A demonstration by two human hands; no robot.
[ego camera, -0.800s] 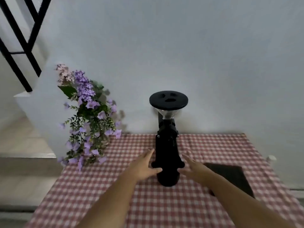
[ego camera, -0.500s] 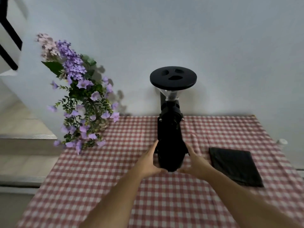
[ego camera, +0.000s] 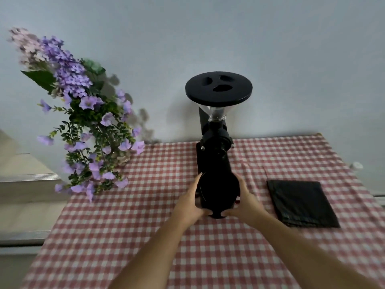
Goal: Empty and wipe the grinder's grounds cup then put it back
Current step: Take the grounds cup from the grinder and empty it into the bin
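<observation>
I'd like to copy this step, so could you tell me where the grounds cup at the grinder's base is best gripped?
Grip the grounds cup by its rounded side walls, coming from the front. It sits upright at the grinder base, flanks exposed; the left hand and right hand already cradle opposite sides, probably to slide it forward.

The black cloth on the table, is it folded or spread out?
Folded. The black cloth lies flat on the checked tablecloth as a compact rectangle, with layered edges visible along its near side.
</observation>
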